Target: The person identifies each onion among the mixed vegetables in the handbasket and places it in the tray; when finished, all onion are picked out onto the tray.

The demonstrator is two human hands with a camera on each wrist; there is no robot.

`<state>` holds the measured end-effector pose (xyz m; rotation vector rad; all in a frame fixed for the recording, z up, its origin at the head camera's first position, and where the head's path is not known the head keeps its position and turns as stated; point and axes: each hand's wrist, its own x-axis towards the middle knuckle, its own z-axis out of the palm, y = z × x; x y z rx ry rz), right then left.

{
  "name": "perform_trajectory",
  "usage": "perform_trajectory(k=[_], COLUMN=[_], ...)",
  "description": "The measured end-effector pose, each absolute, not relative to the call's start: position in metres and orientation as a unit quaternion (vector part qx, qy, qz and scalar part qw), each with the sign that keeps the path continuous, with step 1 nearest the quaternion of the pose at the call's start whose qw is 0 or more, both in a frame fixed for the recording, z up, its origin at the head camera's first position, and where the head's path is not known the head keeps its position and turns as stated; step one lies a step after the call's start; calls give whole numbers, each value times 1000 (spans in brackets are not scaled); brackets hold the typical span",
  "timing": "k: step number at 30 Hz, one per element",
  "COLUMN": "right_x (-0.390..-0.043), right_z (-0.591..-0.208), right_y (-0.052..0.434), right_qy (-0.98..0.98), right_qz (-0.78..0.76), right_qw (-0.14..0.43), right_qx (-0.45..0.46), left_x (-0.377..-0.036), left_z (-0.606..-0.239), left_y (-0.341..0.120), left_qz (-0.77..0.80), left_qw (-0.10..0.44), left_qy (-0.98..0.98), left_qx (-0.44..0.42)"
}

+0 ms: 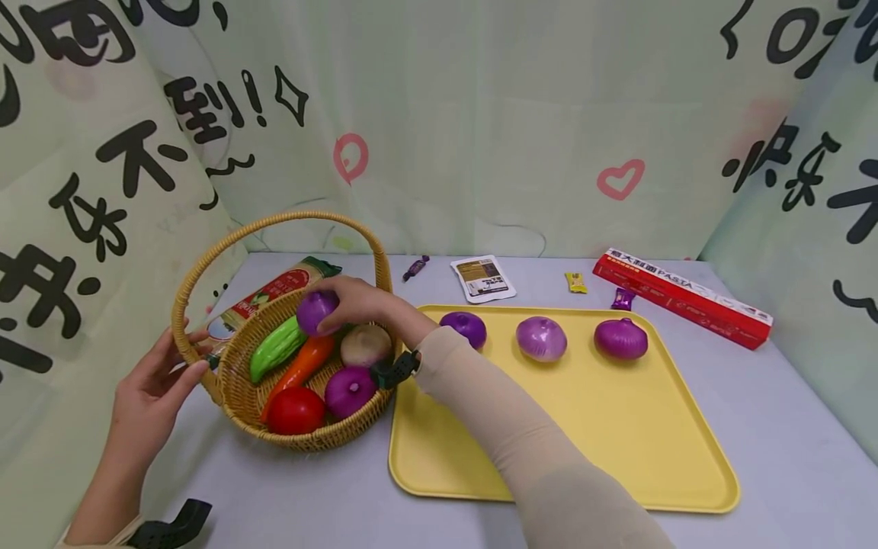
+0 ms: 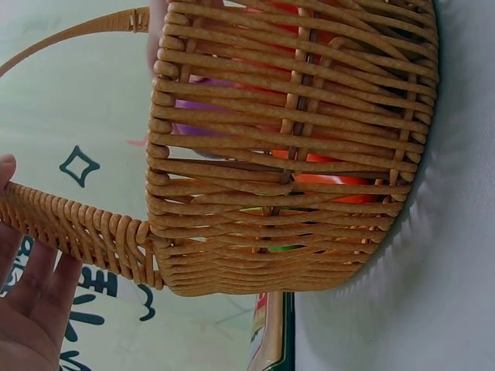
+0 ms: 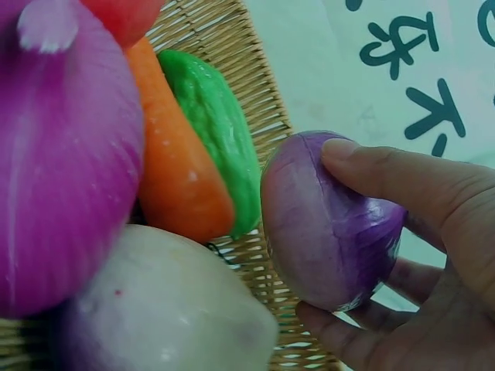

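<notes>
The right hand (image 1: 357, 301) is over the wicker basket (image 1: 240, 381), fingers and thumb curled round a purple onion (image 1: 317, 311) held just above the other contents. From the right wrist view that onion (image 3: 329, 220) sits clear of the green gourd (image 3: 216, 131) and the carrot (image 3: 174, 170), with the basket's far rim right behind it. The left hand (image 1: 154, 389) is spread, fingers straight, resting against the basket's outer wall where the handle (image 1: 274, 221) joins the rim; in the left wrist view the palm (image 2: 31, 309) lies under the handle's root, holding nothing.

Inside the basket it's crowded: a second purple onion (image 1: 350, 390), a pale onion (image 1: 366, 345), a red tomato (image 1: 296, 410), the carrot (image 1: 302, 366) and the gourd (image 1: 277, 348), all touching. A pasta packet (image 1: 274, 293) leans out over the far edge.

Just beside the basket's right edge lies the yellow tray (image 1: 569, 457). Three purple onions (image 1: 542, 338) sit in a row along its far edge; the near part of the tray is bare. Beyond the tray on the tabletop (image 1: 789, 427) are a red pasta box (image 1: 682, 297), a white sachet (image 1: 482, 277) and small wrapped sweets (image 1: 576, 283).
</notes>
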<state>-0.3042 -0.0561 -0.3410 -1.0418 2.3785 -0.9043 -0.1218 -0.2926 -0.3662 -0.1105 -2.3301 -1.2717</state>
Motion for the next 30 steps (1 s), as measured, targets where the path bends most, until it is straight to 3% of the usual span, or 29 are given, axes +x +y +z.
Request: perform_trajectory(k=[30], right_x=[-287], right_z=[-303], right_y=[-10], right_qy=[820], right_qz=[-327], right_qw=[122], right_qx=[-454], left_x=[-121], left_z=[-367], left_y=[-293], left_qz=[-458], left_qw=[241], left_qy=[-855], left_qx=[-38])
